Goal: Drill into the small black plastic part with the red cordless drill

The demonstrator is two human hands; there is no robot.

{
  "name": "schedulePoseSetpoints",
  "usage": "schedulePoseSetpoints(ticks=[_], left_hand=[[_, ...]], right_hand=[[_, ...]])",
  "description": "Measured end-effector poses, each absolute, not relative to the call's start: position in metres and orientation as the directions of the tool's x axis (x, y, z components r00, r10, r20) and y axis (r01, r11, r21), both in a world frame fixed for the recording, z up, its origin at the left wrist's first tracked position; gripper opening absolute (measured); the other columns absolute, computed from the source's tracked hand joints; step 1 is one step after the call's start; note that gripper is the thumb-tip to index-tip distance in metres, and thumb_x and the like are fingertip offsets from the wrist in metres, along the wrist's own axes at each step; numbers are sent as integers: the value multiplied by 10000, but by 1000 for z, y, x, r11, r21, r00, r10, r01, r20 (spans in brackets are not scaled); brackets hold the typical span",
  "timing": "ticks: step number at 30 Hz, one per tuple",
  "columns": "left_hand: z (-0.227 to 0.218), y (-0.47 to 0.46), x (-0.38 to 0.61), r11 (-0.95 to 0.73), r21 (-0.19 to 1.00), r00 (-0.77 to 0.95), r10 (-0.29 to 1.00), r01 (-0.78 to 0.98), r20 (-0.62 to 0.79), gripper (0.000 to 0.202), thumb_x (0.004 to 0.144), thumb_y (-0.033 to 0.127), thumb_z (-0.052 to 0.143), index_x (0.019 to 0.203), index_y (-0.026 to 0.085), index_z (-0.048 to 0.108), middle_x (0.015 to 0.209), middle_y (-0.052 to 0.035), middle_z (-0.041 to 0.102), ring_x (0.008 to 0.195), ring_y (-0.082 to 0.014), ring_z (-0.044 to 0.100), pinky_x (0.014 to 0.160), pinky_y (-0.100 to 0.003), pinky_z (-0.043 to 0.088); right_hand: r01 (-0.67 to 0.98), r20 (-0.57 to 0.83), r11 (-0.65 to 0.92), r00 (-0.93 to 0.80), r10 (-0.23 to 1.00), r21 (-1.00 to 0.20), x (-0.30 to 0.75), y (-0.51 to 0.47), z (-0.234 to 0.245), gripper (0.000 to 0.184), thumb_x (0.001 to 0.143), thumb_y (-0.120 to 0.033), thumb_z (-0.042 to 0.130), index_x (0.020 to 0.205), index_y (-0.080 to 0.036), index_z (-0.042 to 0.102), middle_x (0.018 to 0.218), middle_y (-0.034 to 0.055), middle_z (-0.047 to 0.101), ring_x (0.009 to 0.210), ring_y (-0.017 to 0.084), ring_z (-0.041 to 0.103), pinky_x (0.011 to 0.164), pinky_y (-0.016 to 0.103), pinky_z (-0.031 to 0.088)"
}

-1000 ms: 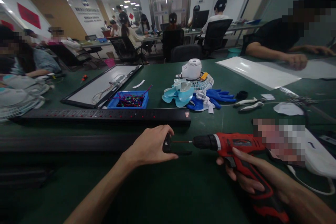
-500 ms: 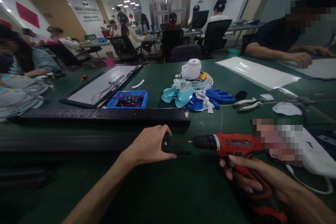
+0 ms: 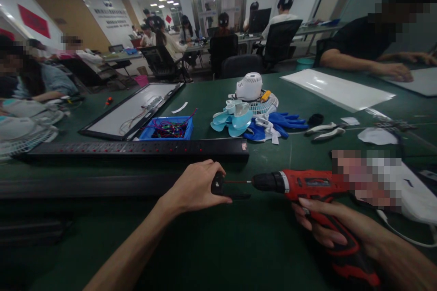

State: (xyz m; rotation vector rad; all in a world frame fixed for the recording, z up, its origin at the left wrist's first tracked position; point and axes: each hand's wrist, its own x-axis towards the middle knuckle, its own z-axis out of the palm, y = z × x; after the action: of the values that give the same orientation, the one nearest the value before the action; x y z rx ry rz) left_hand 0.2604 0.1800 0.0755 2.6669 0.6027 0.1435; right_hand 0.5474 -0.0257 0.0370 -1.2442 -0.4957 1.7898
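Note:
My left hand (image 3: pixel 200 186) is closed around the end of a long black bar (image 3: pixel 102 185) that lies across the table. Between thumb and fingers shows the bar's dark end piece (image 3: pixel 217 183). In my right hand (image 3: pixel 327 223) is a red and black cordless drill (image 3: pixel 307 184), held by its handle and pointing left. Its thin bit (image 3: pixel 237 182) reaches the end piece; whether the tip sits in a screw is too small to tell. Behind my left hand lies a black power strip (image 3: pixel 153 149) with a row of red switches.
A blue tray (image 3: pixel 165 129) of wires, light-blue fan blades (image 3: pixel 232 120), a white fan housing (image 3: pixel 249 86), blue gloves (image 3: pixel 287 121) and pliers (image 3: pixel 326 132) lie behind. A white device with a cable (image 3: pixel 409 195) is at right. A co-worker's hand (image 3: pixel 396 72) rests beyond a white panel (image 3: pixel 337 88).
The view has shifted slightly. My left hand still grips the bar end and the drill still points at it, its bit against the end piece. The co-worker's hand at right has moved slightly.

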Motion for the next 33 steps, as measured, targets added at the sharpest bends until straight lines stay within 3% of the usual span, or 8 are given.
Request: schedulePoseSetpoints(ticks=[8,33], left_hand=[[75,180,260,-823,415,902,432,388,14,583,792,625,808,1145,198,628,1102,-61,681,973,-250,665,832,-387,522],[74,176,264,-850,356,904,427,389,31,517,811,545,821,1150,211,619,1109,-59,676,999,-268,650,889,-429,506]], right_hand=[[-449,-550,-545,-133,825,-708,546,-27,37,338,852,-471,779,728,-174,675,606,-34,616,339,2,346,386,154,378],[-480,-508,-518,-165,846,-708,548,-26,40,309,848,-426,798,740,-172,658,586,-57,606,338,4,360,406,156,447]])
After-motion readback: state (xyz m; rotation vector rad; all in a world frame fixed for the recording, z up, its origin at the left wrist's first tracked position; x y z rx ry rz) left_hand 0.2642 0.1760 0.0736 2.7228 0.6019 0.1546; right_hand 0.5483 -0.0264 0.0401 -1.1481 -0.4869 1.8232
